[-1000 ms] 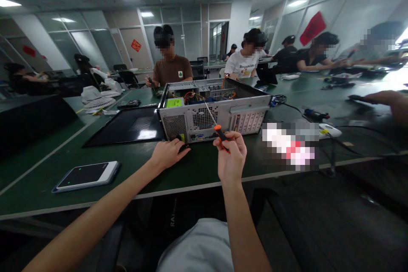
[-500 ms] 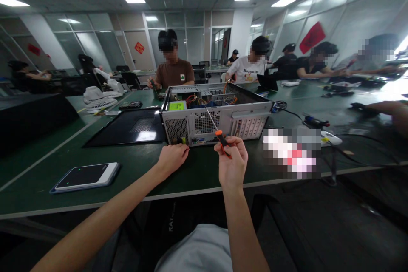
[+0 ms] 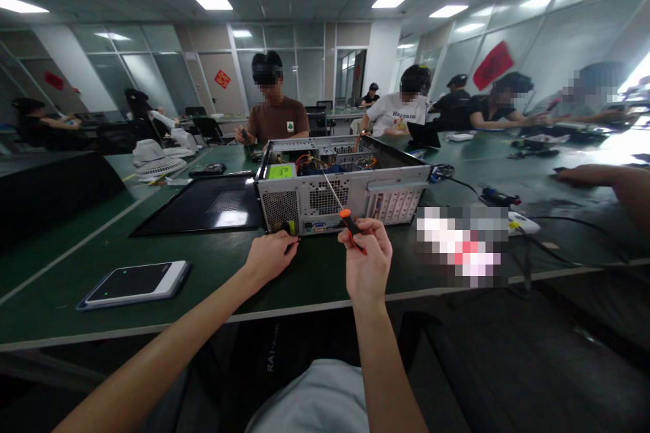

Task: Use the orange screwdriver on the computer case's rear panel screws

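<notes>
Orange-and-black screwdriver pinched in right hand fingers, mid-frame. Computer case at centre: open on top, wiring inside. Black panel, apparently its cover, already off, left of centre. Left hand fingers curled near case; grip unclear.

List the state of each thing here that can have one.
Computer case: open on top, insides showing
Black panel: off the case, lying flat
Screwdriver: gripped in right hand
White device: green lights lit
Ceiling lights: on
Left hand: fingers curled, contents unclear
</notes>
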